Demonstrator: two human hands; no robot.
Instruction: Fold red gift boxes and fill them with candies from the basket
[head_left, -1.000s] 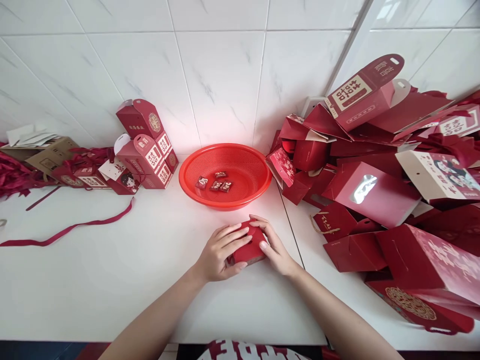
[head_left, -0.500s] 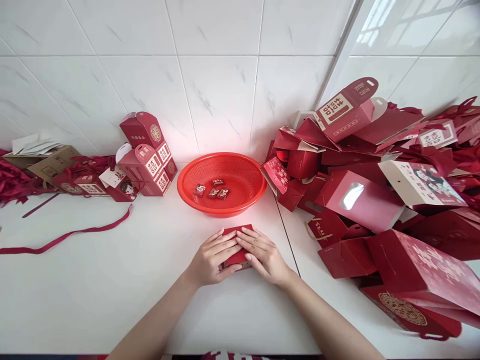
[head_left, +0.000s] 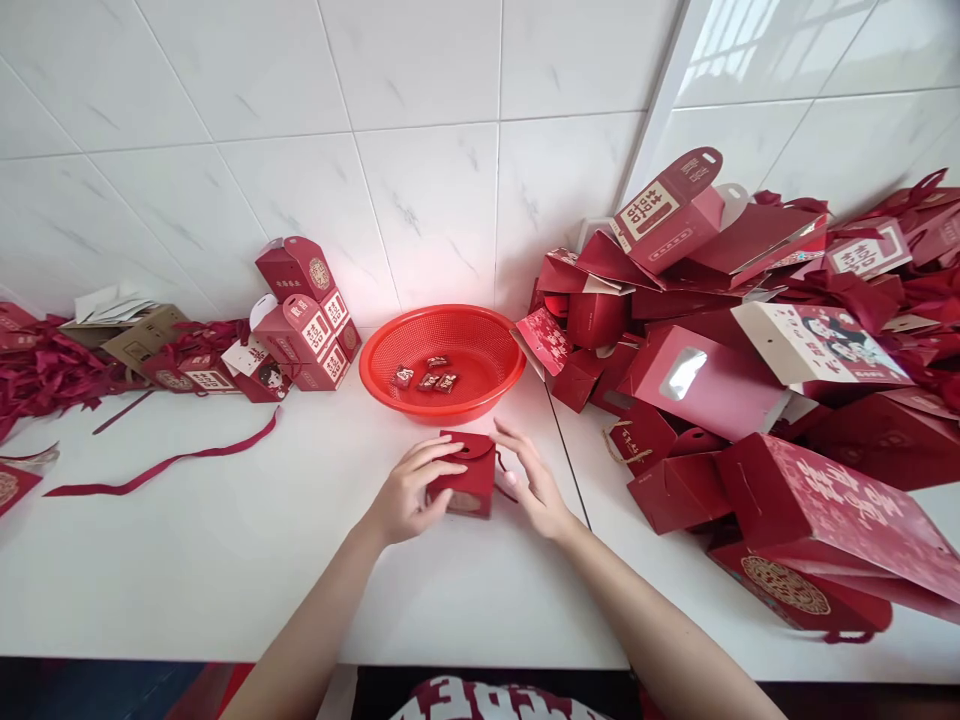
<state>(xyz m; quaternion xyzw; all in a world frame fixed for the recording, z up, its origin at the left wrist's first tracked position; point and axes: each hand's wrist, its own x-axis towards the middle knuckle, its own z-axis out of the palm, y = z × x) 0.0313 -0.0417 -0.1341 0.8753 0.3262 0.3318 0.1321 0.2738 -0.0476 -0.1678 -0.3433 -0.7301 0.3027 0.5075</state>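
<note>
A small red gift box (head_left: 472, 478) sits on the white table in front of me, its lid flap closed on top. My left hand (head_left: 411, 492) grips the box from the left, fingers over the top and thumb along the front. To the right of the box, my right hand (head_left: 534, 485) is open with its fingers apart, and I see nothing in it. A thin dark red cord (head_left: 512, 497) loops out between the box and this hand. Just beyond stands a red plastic basket (head_left: 442, 408) with several wrapped candies (head_left: 436, 380) inside.
Several red boxes (head_left: 304, 340) are stacked back left, near a heap of ribbons (head_left: 60, 375). One loose ribbon (head_left: 172, 462) lies on the left of the table (head_left: 247, 570). A big pile of red boxes (head_left: 712, 380) fills the right side, against the tiled wall (head_left: 427, 200).
My right hand has lifted off the box and moved right, uncovering the lid and the cord. My left hand has shifted to the box's left side. The view has tilted and turned slightly.
</note>
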